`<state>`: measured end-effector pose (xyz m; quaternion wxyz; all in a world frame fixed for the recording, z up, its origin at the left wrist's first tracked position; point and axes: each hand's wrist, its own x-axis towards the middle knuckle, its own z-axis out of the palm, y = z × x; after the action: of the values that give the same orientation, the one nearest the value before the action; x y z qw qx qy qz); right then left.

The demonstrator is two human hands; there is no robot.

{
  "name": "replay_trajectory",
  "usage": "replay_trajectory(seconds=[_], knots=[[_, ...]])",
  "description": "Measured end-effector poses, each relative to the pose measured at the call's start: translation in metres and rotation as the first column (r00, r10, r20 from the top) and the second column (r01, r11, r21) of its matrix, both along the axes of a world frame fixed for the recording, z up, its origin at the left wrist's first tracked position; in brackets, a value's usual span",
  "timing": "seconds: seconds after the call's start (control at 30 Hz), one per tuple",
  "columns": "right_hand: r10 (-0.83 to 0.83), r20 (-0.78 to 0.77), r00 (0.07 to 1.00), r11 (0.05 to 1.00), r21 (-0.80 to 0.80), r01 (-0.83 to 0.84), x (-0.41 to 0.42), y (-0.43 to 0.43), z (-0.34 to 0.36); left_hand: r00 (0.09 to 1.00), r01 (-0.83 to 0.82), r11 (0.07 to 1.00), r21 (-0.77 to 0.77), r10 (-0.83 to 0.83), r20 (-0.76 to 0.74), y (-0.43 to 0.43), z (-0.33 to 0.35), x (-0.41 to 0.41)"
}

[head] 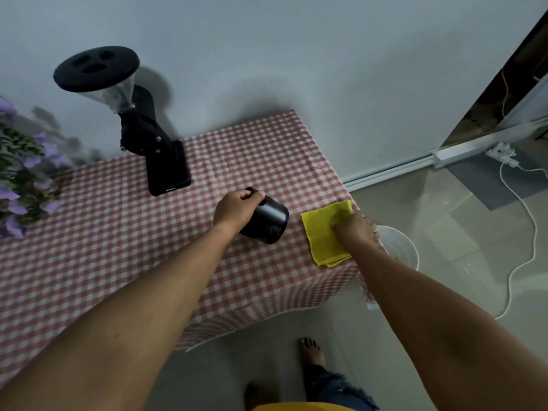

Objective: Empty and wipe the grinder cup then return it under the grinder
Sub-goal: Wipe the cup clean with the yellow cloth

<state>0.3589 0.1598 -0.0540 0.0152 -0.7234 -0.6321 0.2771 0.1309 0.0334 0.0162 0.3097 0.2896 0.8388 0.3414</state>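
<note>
The left hand (237, 207) has its fingers closed around the black grinder cup (268, 222), holding it tipped on its side just above the checked cloth of the bench (118, 232), so the cup is away from its place under the grinder (139, 126), which stands well apart at the back by the wall. The cup's mouth cannot be seen from here, so whether grounds remain inside cannot be told. The right hand (357, 229) lies on the folded yellow cloth (323, 235) at the bench's corner, fingers curled onto it and seemingly gathering it up, though a firm grip cannot be confirmed. Beyond the bench edge, on the floor, sits a white bowl (406, 247), a likely place for tipping out the contents. Judging by the cup being out and the hand going to the cloth, the emptying is probably done and the wiping is about to begin. Wiping the cup and setting it upright beneath the grinder's spout both appear left to do.
</note>
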Motion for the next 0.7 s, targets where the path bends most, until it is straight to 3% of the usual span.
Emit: replay_trajectory(seconds=[0.3,0.4,0.5,0.63,0.7], knots=[[0.032,-0.252,0.967,0.995,0.096,-0.008,-0.024,-0.01,0.023,0.997,-0.059,0.998,-0.004,0.059,0.057,-0.006,0.006,-0.012],[0.074,-0.454,0.888,0.991,0.134,-0.014,-0.045,-0.016,0.037,0.991,-0.093,0.995,0.046,0.088,0.1,-0.007,0.0,-0.015],[0.255,-0.537,0.804,0.959,0.245,-0.141,-0.064,-0.028,0.055,0.972,-0.159,0.982,0.106,0.137,0.194,-0.01,-0.003,-0.012],[0.466,-0.521,0.715,0.881,0.347,-0.322,-0.086,-0.051,0.064,0.936,-0.242,0.958,0.151,0.19,0.296,-0.013,-0.01,-0.011],[0.594,-0.353,0.723,0.799,0.368,-0.476,-0.092,-0.061,0.056,0.936,-0.232,0.957,0.173,0.171,0.309,-0.014,-0.011,-0.009]])
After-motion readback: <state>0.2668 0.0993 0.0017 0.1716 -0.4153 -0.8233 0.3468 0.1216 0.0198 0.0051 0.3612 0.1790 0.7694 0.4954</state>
